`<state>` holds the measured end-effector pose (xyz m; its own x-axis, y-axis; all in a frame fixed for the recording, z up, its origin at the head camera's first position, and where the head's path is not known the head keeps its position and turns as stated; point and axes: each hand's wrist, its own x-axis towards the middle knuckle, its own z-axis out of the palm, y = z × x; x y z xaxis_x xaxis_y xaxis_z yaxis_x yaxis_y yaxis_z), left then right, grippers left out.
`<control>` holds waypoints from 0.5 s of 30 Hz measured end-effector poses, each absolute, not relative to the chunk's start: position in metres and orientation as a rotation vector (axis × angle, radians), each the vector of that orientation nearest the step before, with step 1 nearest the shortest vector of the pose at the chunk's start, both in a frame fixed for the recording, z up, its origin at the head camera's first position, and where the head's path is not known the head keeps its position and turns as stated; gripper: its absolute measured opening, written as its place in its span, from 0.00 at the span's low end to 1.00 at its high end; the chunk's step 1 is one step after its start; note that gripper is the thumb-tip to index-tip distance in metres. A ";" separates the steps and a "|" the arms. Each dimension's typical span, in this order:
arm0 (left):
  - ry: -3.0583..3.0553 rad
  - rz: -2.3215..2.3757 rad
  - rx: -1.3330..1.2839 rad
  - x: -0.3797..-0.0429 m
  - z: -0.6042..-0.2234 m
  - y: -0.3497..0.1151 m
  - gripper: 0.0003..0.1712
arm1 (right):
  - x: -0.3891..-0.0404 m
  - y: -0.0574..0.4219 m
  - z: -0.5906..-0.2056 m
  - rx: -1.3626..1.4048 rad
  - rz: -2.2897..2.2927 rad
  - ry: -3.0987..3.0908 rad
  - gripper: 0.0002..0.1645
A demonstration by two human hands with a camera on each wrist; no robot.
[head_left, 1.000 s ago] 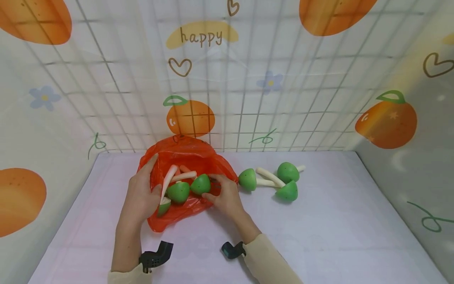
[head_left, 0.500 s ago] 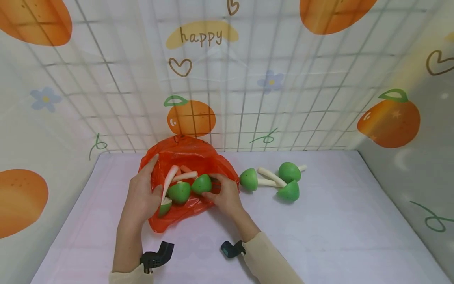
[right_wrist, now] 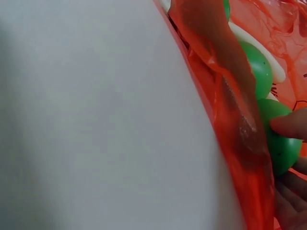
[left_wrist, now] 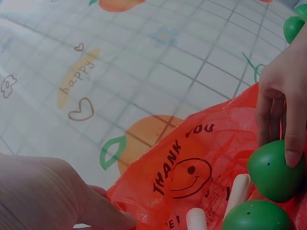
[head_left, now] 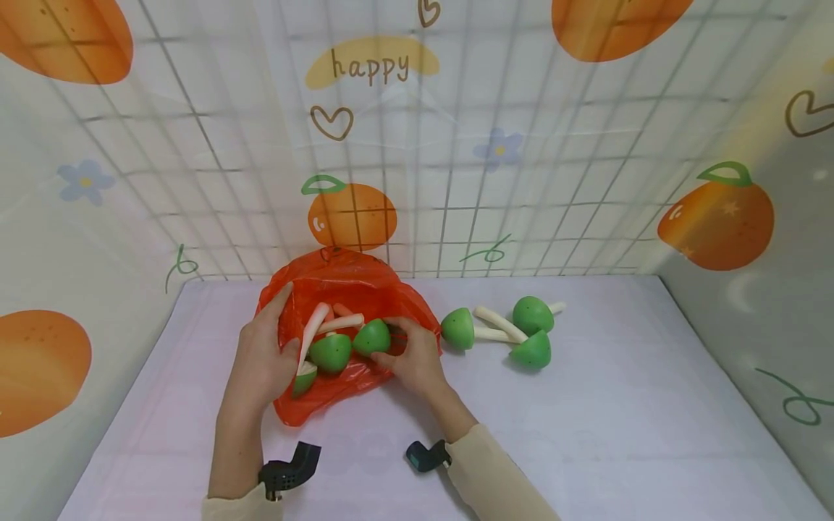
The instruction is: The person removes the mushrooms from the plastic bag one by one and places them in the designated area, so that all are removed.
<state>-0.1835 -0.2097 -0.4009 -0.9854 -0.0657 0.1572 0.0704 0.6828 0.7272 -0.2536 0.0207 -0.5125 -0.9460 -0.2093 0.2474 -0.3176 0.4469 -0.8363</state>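
On the red bag (head_left: pixel 357 288), only the left-wrist view shows "THANK YOU" (left_wrist: pixel 175 146).

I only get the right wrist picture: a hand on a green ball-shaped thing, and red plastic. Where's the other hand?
Observer: The left hand is holding the left side of the bag.
Operator: Oh! Is anything lying outside it?
Observer: Yes, three green mushrooms lie on the table, to the right of the bag.
Operator: I see some dark marks on the plastic. Is it writing?
Observer: Partly; the left wrist view shows THANK YOU print on the bag.
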 end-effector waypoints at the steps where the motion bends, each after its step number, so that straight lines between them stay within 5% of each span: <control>1: -2.722 -1.189 -0.004 -0.184 -0.401 -0.210 0.46 | -0.254 0.021 -0.512 0.471 1.530 -2.573 0.34; 15: -2.716 -1.194 -0.010 -0.183 -0.400 -0.209 0.47 | -0.253 0.030 -0.497 0.451 1.551 -2.474 0.27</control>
